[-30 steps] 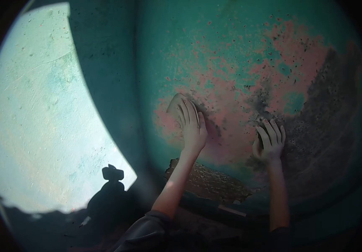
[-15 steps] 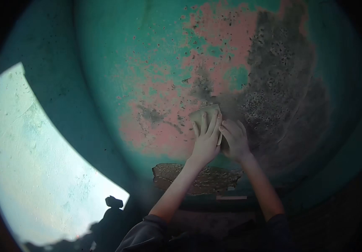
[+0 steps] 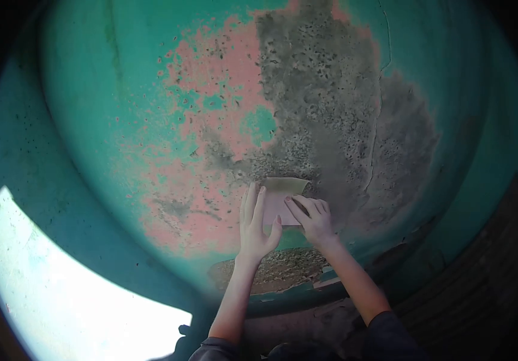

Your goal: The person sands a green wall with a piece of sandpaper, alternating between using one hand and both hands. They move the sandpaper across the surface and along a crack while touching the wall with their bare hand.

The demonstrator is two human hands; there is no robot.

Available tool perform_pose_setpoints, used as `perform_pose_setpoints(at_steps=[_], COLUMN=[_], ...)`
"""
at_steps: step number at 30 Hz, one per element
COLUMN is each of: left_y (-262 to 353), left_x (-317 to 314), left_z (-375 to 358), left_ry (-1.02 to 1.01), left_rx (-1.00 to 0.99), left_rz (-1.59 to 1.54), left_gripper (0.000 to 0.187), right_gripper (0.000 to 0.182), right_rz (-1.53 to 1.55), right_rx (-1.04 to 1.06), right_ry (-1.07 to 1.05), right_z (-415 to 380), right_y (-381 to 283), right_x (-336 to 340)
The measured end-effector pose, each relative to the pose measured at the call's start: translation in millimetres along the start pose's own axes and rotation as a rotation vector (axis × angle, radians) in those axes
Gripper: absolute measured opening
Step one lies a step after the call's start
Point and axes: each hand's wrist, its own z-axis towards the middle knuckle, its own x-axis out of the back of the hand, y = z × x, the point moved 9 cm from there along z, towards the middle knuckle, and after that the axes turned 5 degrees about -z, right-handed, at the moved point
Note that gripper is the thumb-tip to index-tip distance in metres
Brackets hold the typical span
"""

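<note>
— Where's the sandpaper sheet [image 3: 283, 201]?
— Flat on the peeling green wall [image 3: 120, 120], by the grey patch [image 3: 331, 102].
— Hands?
— I see the left hand [image 3: 255, 225] spread open beside it, palm on the wall; right hand [image 3: 312, 219] fingers [image 3: 295, 207] pressing the sheet flat, not clenched.

Dim, teal-tinted fisheye view with black, curved edges; a glaring sunlit patch [image 3: 72, 295] burns lower left.
</note>
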Motion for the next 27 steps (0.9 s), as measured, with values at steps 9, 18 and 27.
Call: perform_pose_setpoints(at_steps=[9, 18, 27], left_y=[1, 49, 85], left_x=[-51, -93, -180], left_z=[-1, 44, 111], left_ry=[0.146, -0.063, -0.216], left_rx=[0.239, 0.099, -0.04], left_rz=[-0.126, -0.33, 0.242], left_gripper=[0.043, 0.043, 0.062], right_gripper=[0.069, 0.084, 0.067], right_rz=[-0.063, -0.29, -0.322], right_rx=[-0.418, -0.546, -0.58], right_ry=[-0.022, 0.128, 0.146], right_z=[-6, -15, 15], right_y=[7, 102, 211], right_x=[23, 45, 113])
